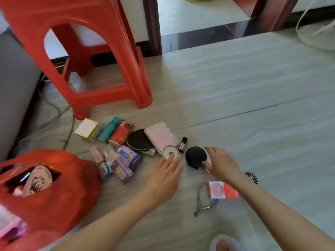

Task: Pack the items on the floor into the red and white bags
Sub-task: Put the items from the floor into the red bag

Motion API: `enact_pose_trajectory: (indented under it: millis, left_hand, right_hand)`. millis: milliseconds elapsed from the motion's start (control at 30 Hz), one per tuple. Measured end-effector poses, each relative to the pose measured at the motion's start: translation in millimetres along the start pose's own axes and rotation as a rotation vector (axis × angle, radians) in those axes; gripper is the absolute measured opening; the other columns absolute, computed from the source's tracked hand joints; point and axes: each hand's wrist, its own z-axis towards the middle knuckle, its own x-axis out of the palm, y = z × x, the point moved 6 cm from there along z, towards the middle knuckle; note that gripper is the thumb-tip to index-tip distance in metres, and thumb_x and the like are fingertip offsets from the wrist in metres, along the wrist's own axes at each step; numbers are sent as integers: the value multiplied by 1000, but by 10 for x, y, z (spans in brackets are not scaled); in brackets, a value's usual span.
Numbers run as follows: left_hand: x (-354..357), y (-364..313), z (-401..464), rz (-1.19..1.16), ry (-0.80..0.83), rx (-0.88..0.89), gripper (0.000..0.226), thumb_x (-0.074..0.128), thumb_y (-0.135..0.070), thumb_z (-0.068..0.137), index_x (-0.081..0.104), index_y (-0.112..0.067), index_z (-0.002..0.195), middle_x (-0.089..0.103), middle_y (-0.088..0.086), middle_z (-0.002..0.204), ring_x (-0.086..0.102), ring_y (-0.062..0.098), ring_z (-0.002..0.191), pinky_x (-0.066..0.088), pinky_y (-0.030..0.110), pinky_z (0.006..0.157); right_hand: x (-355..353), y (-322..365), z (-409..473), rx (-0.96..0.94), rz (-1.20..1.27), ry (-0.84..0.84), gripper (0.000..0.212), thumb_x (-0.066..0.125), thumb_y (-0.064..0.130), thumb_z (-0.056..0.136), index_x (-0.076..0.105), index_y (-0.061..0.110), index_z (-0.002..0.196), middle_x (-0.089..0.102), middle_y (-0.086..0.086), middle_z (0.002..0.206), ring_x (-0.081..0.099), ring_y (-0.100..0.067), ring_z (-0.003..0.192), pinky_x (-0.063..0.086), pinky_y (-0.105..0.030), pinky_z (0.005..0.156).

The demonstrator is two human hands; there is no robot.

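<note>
My left hand (165, 175) reaches flat, straight fingertips touching the small white round tin (170, 152) at twelve o'clock. My right hand (220, 163), fingers spread, touches the dark round compact (195, 156). The red bag (54, 192) gapes at nine o'clock.

One head-worn wide-angle view looks forward and down, close over the floor (235, 91); both forearms enter from the lower edge.
</note>
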Motion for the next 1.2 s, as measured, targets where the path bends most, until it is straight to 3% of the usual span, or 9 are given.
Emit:
enact_pose_trajectory:
  millis: [67, 200, 267, 367, 500, 633, 767, 967, 1200]
  left_hand:
    - [280, 91, 36, -78, 38, -124, 77, 79, -18, 44, 59, -14, 117, 60, 12, 126, 58, 30, 114, 52, 44, 87]
    - [557, 400, 184, -224, 17, -302, 77, 69, -6, 61, 42, -7, 133, 39, 22, 142, 38, 41, 131, 41, 51, 99]
    - [587, 466, 301, -236, 3, -309, 77, 64, -10, 72, 31, -11, 141, 26, 22, 149, 27, 39, 137, 34, 47, 107]
    - [710, 518, 473, -340, 105, -353, 79, 56, -26, 87, 5, -21, 148, 4, 12, 155, 11, 28, 142, 20, 36, 113]
    - [741, 569, 630, -446, 100, -411, 69, 63, -22, 82, 25, -21, 139, 31, 11, 132, 39, 32, 119, 39, 37, 98]
    - [719, 573, 621, -472, 190, -454, 66, 68, -24, 76, 32, -17, 132, 35, 11, 122, 43, 32, 112, 43, 40, 94]
    - [489, 580, 452, -527, 281, -436, 70, 71, -29, 73, 34, -18, 131, 38, 10, 123, 47, 28, 110, 45, 37, 92]
    - [-473, 623, 165, -379, 298, -268, 67, 67, -27, 73, 34, -18, 130, 41, 10, 122, 51, 28, 102, 47, 36, 81]
    - [-2090, 1007, -649, -309, 77, -288, 74, 67, -27, 76, 28, -18, 138, 39, 9, 125, 50, 31, 109, 43, 35, 84]
  right_hand:
    - [276, -92, 103, 3, 18, 36, 60, 54, 36, 88, 32, 17, 140, 45, -8, 136, 43, -27, 122, 40, -36, 97]
    - [677, -117, 300, -16, 11, 94, 73, 57, 32, 86, 20, 15, 146, 28, -11, 148, 33, -29, 131, 32, -37, 106]
    - [764, -75, 407, -67, -3, 85, 77, 60, 28, 84, 17, 15, 147, 18, -14, 153, 26, -32, 136, 30, -40, 108]
    - [795, -40, 576, -144, -60, 90, 78, 59, 29, 85, 14, 17, 147, 11, -13, 154, 16, -31, 140, 29, -42, 109]
    - [809, -16, 741, -132, -60, 176, 86, 64, 32, 81, 11, 17, 147, 14, -14, 151, 17, -31, 139, 32, -40, 107]
    - [790, 66, 654, -118, -169, 144, 84, 66, 36, 73, 22, 11, 140, 32, -17, 134, 36, -33, 121, 40, -38, 94]
    - [496, 164, 395, -119, -155, 72, 77, 58, 41, 74, 26, 12, 137, 39, -15, 129, 42, -32, 113, 40, -36, 92]
    - [-473, 561, 10, -164, -182, -55, 83, 57, 46, 72, 23, 15, 141, 37, -13, 132, 39, -32, 117, 42, -36, 93]
    - [-1592, 1626, -744, -268, -218, -251, 86, 60, 46, 73, 19, 18, 143, 33, -13, 137, 37, -31, 120, 41, -36, 95]
